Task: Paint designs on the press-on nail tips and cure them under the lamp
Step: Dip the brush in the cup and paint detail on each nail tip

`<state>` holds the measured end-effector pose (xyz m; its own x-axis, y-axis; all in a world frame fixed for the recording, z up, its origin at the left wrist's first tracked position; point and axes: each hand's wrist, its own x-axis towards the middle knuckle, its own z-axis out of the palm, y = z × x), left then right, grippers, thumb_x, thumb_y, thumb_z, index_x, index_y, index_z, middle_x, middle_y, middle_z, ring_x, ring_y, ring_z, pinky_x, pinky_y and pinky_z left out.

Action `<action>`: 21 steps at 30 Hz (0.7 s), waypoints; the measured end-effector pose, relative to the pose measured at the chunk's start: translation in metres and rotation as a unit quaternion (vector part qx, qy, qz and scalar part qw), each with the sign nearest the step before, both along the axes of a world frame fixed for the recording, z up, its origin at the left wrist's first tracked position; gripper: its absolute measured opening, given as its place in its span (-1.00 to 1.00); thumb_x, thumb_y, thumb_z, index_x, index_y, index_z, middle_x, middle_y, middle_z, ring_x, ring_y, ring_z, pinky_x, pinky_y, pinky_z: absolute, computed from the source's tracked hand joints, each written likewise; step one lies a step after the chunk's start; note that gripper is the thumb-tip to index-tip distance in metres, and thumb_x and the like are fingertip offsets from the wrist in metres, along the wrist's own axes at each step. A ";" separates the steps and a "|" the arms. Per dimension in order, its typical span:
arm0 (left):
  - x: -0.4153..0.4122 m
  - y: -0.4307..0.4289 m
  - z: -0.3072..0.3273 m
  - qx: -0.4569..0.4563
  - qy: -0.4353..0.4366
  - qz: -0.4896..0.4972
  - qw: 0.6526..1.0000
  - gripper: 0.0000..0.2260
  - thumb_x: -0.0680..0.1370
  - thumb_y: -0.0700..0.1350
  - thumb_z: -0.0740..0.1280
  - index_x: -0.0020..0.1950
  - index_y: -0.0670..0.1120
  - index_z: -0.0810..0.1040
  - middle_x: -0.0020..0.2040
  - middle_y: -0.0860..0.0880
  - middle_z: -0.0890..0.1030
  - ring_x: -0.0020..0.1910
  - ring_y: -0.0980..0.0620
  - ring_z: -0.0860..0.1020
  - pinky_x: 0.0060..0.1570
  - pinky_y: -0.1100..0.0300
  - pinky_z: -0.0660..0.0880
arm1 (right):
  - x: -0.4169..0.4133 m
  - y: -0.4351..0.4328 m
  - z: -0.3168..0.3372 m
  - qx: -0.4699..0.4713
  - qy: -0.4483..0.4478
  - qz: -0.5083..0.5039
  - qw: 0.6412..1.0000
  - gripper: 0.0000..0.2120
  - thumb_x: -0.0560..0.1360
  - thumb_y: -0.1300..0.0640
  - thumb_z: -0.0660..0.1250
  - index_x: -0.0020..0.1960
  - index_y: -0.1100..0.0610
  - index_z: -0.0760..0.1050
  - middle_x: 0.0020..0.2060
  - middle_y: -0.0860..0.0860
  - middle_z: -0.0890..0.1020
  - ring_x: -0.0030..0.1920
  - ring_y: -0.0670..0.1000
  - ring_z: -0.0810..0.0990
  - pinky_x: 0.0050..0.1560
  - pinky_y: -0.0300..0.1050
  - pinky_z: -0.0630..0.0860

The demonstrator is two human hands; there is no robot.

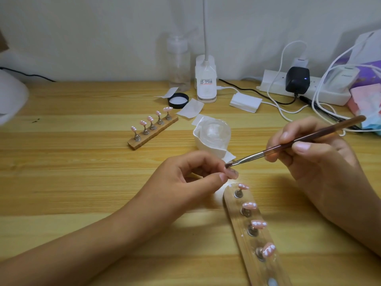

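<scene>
Pink nail tip (232, 174), just right of frame centre: pinched at its base between thumb and forefinger of the left hand (185, 172), free end projecting rightward beyond the fingers (215, 179). Brush (288, 142), gripped pen-fashion by the right hand (313, 155), bristles at the tip's upper edge, seemingly touching. Judged best practice: short light strokes, wrists braced on the bench (82, 162), pinch steady. Wooden holder (237, 219) with four painted tips (249, 205), lower right.

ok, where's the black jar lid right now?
Head view, centre back of the table: black lid lies before the clear bottle, left of the white lamp base.
</scene>
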<state>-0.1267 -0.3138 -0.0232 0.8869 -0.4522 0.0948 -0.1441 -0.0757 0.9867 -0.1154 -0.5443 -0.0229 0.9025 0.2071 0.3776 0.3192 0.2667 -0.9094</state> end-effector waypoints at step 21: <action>0.000 -0.002 -0.001 -0.024 0.000 0.004 1.000 -0.87 0.52 -0.06 0.34 -0.13 0.14 0.65 -0.14 0.15 0.62 -0.16 0.19 0.53 -0.14 0.36 0.48 | 0.002 -0.004 0.000 -0.010 0.019 0.006 1.000 -0.68 0.39 0.32 0.09 -0.24 0.05 0.56 -0.36 0.03 0.55 -0.32 -0.01 0.51 -0.21 -0.28 0.51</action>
<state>-0.1270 -0.3162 -0.0246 0.8906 -0.4396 0.1166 -0.1440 -0.0293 0.9891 -0.1135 -0.5478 -0.0230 0.9133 0.2261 0.3387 0.2810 0.2521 -0.9260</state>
